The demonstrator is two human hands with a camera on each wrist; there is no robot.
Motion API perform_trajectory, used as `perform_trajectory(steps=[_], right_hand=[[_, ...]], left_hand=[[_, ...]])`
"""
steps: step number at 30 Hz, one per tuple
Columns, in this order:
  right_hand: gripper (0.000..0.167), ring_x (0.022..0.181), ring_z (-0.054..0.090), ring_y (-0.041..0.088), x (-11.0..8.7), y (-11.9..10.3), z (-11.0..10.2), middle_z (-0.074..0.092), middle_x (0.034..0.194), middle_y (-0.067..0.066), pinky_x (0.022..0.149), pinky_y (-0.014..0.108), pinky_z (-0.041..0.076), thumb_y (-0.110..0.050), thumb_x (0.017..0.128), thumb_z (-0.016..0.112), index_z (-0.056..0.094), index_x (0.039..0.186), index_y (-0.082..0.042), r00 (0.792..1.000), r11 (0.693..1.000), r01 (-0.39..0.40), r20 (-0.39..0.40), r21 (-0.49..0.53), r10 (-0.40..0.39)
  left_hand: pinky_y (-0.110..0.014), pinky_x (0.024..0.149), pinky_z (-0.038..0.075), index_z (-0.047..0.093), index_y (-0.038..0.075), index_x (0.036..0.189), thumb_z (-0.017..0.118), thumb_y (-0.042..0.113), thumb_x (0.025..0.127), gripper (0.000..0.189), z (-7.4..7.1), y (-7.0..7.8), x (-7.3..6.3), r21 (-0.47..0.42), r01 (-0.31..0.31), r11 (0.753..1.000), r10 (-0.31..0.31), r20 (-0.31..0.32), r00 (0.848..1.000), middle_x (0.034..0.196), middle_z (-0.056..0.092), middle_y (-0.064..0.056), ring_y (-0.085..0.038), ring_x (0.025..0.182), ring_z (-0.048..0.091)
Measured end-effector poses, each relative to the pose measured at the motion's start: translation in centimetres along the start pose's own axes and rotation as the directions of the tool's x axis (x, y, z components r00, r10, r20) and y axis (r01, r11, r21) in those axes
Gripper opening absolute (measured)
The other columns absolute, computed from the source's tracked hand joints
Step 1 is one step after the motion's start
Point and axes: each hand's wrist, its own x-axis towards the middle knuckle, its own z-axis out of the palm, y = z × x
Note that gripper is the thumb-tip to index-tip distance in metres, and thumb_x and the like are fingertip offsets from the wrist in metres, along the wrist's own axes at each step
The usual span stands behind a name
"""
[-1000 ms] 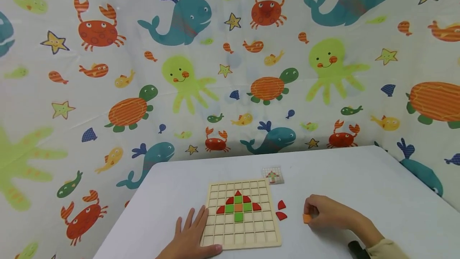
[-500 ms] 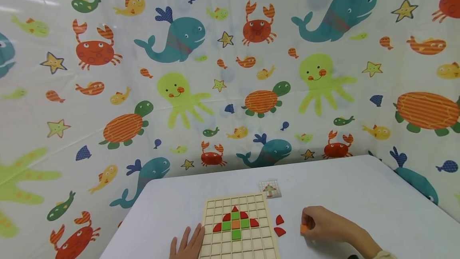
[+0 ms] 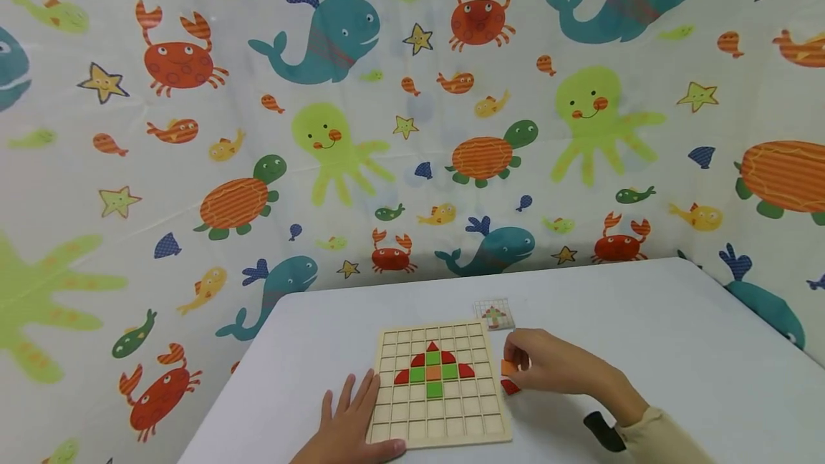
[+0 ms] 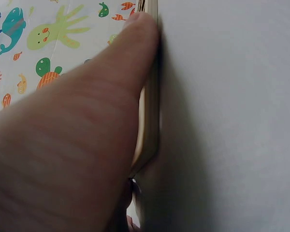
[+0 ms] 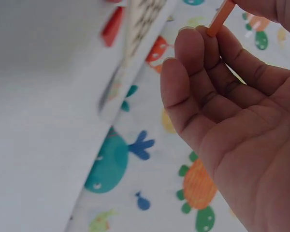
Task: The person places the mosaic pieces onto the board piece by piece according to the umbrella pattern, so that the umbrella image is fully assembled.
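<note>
A wooden grid board (image 3: 464, 417) lies on the white table, with red, green and orange tiles set in its cells as an arrow-like figure. My left hand (image 3: 344, 424) lies spread along the board's left side, its thumb at the near edge. In the left wrist view that thumb (image 4: 130, 58) touches the board's edge (image 4: 153, 106). Just right of the board, my right hand (image 3: 554, 364) pinches an orange square tile (image 3: 508, 368) between thumb and fingertips; the right wrist view shows this tile (image 5: 221, 18) edge-on. A red rounded piece (image 3: 510, 387) lies beneath, partly hidden.
Behind the board's far right corner lies a small card (image 3: 494, 315) printed with a grid and a similar figure. A curtain (image 3: 412, 185) patterned with sea animals hangs behind the table (image 3: 644, 335).
My right hand has moved left with the orange tile, from the table on the right to beside the board, covering the loose red pieces. The left hand stays by the board.
</note>
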Motion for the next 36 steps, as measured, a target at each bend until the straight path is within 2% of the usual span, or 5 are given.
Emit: perform_trajectory(steps=[9, 14, 19, 26, 36], right_hand=[[0.015, 0.087, 0.058, 0.018, 3.3, -4.2, 1.0, 0.059, 0.091, -0.006, 0.076, 0.028, 0.055, -0.008, 0.093, 0.078, 0.067, 0.102, -0.011, 0.992, 0.992, 0.123, -0.032, -0.027, -0.124], [0.014, 0.085, 0.057, 0.011, 4.7, -5.6, 3.1, 0.059, 0.092, -0.008, 0.077, 0.025, 0.054, -0.008, 0.093, 0.079, 0.069, 0.103, -0.011, 0.987, 0.986, 0.162, 0.004, -0.033, -0.162], [0.012, 0.083, 0.054, 0.009, 6.1, -6.3, 4.9, 0.057, 0.091, -0.008, 0.076, 0.023, 0.052, -0.009, 0.092, 0.079, 0.071, 0.101, -0.009, 0.983, 0.98, 0.18, 0.044, -0.084, -0.176], [0.012, 0.081, 0.051, 0.006, 7.3, -6.2, 6.8, 0.054, 0.086, -0.009, 0.075, 0.022, 0.05, -0.011, 0.091, 0.08, 0.07, 0.098, -0.012, 0.986, 0.974, 0.15, 0.099, -0.168, -0.135], [0.019, 0.073, 0.047, 0.005, 7.3, -5.3, 9.3, 0.049, 0.081, -0.009, 0.065, 0.02, 0.044, -0.02, 0.095, 0.083, 0.064, 0.093, -0.017, 0.986, 0.955, 0.103, 0.152, -0.279, -0.062]], left_hand=[[-0.079, 0.115, -0.012, 0.032, 0.01, 0.169, 0.064, 0.093, 0.071, 0.133, 0.0, -0.1, 0.3, -0.012, -0.005, 1.0, 0.005, 0.002, 1.0, 0.176, 0.025, -0.012, -0.051, 0.16, 0.007], [-0.08, 0.115, -0.009, 0.032, 0.006, 0.168, 0.066, 0.09, 0.074, 0.131, 0.0, 0.0, 0.1, -0.017, -0.018, 1.0, 0.018, 0.015, 1.0, 0.175, 0.026, -0.015, -0.051, 0.16, 0.008], [-0.079, 0.116, -0.012, 0.03, 0.01, 0.17, 0.067, 0.091, 0.073, 0.132, -0.3, 0.2, -0.1, -0.024, -0.012, 1.0, 0.012, 0.0, 1.0, 0.177, 0.023, -0.011, -0.049, 0.161, 0.004], [-0.077, 0.116, -0.015, 0.03, 0.01, 0.17, 0.07, 0.089, 0.072, 0.132, -1.0, 0.0, -0.3, -0.051, 0.012, 0.999, -0.012, -0.004, 1.0, 0.177, 0.022, -0.011, -0.05, 0.16, 0.004], [-0.076, 0.115, -0.017, 0.031, 0.012, 0.17, 0.067, 0.093, 0.069, 0.134, -0.6, 0.2, -0.2, -0.049, 0.013, 0.999, -0.013, 0.001, 1.0, 0.177, 0.023, -0.009, -0.049, 0.161, 0.005]])
